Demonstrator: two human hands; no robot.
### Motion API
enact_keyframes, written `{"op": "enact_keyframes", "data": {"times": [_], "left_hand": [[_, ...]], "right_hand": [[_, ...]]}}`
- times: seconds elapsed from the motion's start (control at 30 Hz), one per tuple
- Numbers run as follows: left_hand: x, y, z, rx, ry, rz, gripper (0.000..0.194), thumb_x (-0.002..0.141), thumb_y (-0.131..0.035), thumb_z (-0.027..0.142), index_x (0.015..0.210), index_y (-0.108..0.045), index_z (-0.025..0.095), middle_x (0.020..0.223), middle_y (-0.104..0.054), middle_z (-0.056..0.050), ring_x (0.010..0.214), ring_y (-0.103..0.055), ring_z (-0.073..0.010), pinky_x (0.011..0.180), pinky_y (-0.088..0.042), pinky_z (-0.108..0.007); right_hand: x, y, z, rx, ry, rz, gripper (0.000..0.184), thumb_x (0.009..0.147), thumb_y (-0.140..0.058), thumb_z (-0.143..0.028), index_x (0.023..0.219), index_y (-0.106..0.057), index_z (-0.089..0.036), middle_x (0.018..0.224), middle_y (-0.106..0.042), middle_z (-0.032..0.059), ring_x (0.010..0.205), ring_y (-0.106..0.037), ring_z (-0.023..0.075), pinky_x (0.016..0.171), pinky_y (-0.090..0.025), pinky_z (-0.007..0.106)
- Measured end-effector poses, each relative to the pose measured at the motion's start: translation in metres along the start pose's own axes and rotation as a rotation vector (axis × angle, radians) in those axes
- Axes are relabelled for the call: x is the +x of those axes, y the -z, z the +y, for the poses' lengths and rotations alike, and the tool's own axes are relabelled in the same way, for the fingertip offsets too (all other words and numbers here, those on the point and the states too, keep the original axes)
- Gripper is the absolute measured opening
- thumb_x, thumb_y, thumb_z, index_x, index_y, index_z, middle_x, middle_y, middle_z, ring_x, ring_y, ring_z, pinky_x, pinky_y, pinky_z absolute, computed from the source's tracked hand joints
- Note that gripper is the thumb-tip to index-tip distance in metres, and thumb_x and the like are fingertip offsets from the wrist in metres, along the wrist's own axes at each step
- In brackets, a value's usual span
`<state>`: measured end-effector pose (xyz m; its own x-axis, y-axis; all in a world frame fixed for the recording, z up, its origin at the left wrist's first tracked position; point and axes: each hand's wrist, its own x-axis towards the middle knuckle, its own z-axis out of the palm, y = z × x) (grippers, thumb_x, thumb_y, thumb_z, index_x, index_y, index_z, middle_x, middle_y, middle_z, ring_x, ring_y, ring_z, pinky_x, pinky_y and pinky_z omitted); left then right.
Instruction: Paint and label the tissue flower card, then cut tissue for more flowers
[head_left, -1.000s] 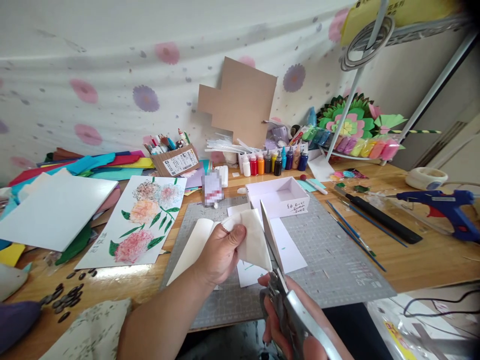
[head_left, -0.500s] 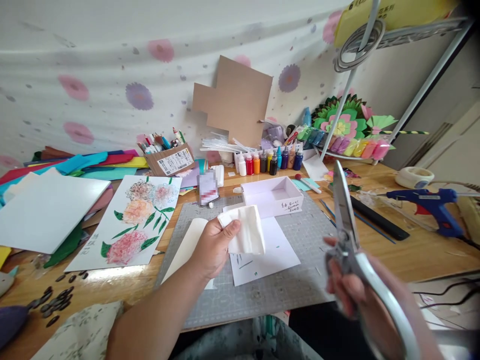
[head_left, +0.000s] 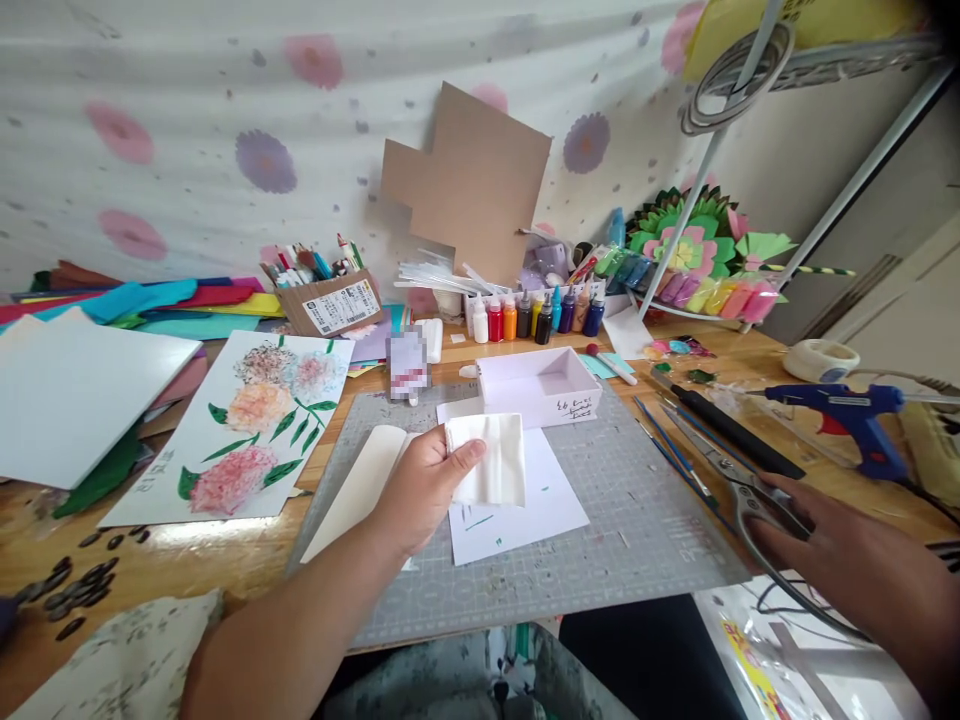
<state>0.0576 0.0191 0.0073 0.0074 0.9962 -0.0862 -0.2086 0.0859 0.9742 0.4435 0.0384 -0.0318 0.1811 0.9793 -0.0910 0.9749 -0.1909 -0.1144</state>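
Observation:
In my left hand [head_left: 420,485] is a small folded piece of white cloth [head_left: 491,460], pinched between thumb and fingers above the grey cutting mat [head_left: 630,480]. My right hand [head_left: 832,540] is at the mat's right edge, around the handles of the large metal scissors [head_left: 724,465]. Their blades point away, low over the table beside thin paintbrushes [head_left: 679,460]; my fingers are partly hidden. Beneath the cloth lies a white paper sheet [head_left: 555,510] with green marks. A white open box [head_left: 517,405] stands behind it, and a folded off-white sheet [head_left: 352,490] lies to the left.
A blue glue gun [head_left: 862,400] and a black bar-like object [head_left: 739,430] lie on the right. Paint bottles [head_left: 525,318] line the back near a carton of pens [head_left: 330,303]. On the left are a flower painting [head_left: 255,430], a white board [head_left: 97,400] and dark pebble-like pieces [head_left: 82,590].
My right hand has lowered the scissors from upright in the air to nearly flat by the paintbrushes on the right. The left hand keeps its hold on the cloth.

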Motion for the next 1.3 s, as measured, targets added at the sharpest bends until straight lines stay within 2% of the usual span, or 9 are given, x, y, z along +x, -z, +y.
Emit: {"op": "enact_keyframes", "data": {"times": [0.13,0.23,0.27,0.33,0.47,0.6,0.73,1.1,1.3], "left_hand": [[-0.002,0.000,-0.001,-0.027,0.018,-0.052,0.037,0.078,-0.067,0.033,0.112,-0.062,0.019,0.100,-0.072,-0.008,0.086,-0.067,-0.0209,0.076,-0.052,-0.033],[-0.004,0.000,-0.001,0.001,0.030,-0.065,0.036,0.078,-0.067,0.032,0.112,-0.063,0.019,0.099,-0.072,-0.007,0.085,-0.067,-0.0205,0.073,-0.052,-0.031],[-0.005,0.000,-0.001,0.017,0.029,-0.068,0.036,0.078,-0.067,0.033,0.111,-0.063,0.019,0.099,-0.072,-0.008,0.085,-0.067,-0.0207,0.073,-0.051,-0.031],[-0.007,-0.002,-0.001,0.059,0.023,-0.070,0.037,0.078,-0.068,0.034,0.111,-0.063,0.018,0.099,-0.072,-0.008,0.087,-0.066,-0.0218,0.073,-0.051,-0.031],[-0.009,-0.005,0.000,0.156,-0.012,-0.076,0.038,0.077,-0.068,0.036,0.109,-0.064,0.018,0.099,-0.071,-0.008,0.089,-0.065,-0.0234,0.076,-0.050,-0.032],[-0.008,-0.005,0.001,0.269,-0.053,-0.071,0.032,0.078,-0.066,0.037,0.102,-0.064,0.017,0.095,-0.071,-0.007,0.085,-0.063,-0.0216,0.072,-0.048,-0.029],[-0.006,-0.002,0.001,0.231,0.015,-0.127,0.033,0.074,-0.070,0.035,0.102,-0.062,0.019,0.098,-0.070,-0.007,0.083,-0.063,-0.0205,0.070,-0.049,-0.029],[-0.005,-0.001,0.003,0.187,-0.077,-0.153,0.012,0.074,-0.071,0.026,0.083,-0.068,0.018,0.074,-0.066,0.000,0.066,-0.057,-0.0128,0.059,-0.043,-0.021],[-0.005,0.000,0.005,0.137,-0.094,-0.230,0.006,0.075,-0.070,0.021,0.079,-0.075,0.022,0.080,-0.072,-0.004,0.070,-0.062,-0.0157,0.064,-0.046,-0.024]], "right_hand": [[0.000,0.004,-0.001,0.002,0.070,0.022,0.061,0.077,-0.053,-0.051,0.125,-0.059,-0.013,0.119,-0.062,0.0202,0.099,-0.062,0.0368,0.082,-0.046,0.044],[-0.016,0.008,-0.021,0.059,0.125,0.254,0.053,0.077,-0.052,-0.049,0.114,-0.066,-0.014,0.109,-0.064,0.0198,0.097,-0.061,0.0367,0.084,-0.045,0.046],[-0.025,0.009,-0.035,0.139,0.134,0.383,0.048,0.077,-0.052,-0.048,0.109,-0.066,-0.015,0.106,-0.064,0.0184,0.094,-0.061,0.0356,0.082,-0.046,0.046],[-0.043,0.011,-0.074,0.517,0.294,0.408,0.042,0.079,-0.055,-0.049,0.109,-0.064,-0.021,0.101,-0.065,0.0128,0.084,-0.063,0.0262,0.077,-0.050,0.039],[-0.064,0.006,-0.165,1.270,0.522,-0.122,0.054,0.078,-0.063,-0.049,0.123,-0.054,-0.020,0.109,-0.063,0.0117,0.088,-0.061,0.0211,0.074,-0.051,0.034],[-0.054,-0.008,-0.210,1.460,0.523,-0.366,0.041,0.074,-0.069,-0.047,0.097,-0.064,-0.014,0.081,-0.064,0.0056,0.069,-0.056,0.0151,0.061,-0.046,0.026],[-0.044,-0.016,-0.211,1.477,0.432,-0.373,0.032,0.074,-0.070,-0.044,0.072,-0.062,-0.013,0.066,-0.059,0.0008,0.055,-0.046,0.0092,0.051,-0.037,0.022],[-0.048,-0.011,-0.207,1.863,0.399,-0.543,0.017,0.070,-0.074,-0.030,0.083,-0.074,-0.018,0.063,-0.063,-0.0004,0.050,-0.050,0.0074,0.046,-0.041,0.018],[-0.050,-0.006,-0.202,1.944,0.480,-0.590,0.008,0.074,-0.070,-0.025,0.072,-0.075,-0.019,0.067,-0.067,0.0019,0.056,-0.058,0.0097,0.050,-0.046,0.019]]}}
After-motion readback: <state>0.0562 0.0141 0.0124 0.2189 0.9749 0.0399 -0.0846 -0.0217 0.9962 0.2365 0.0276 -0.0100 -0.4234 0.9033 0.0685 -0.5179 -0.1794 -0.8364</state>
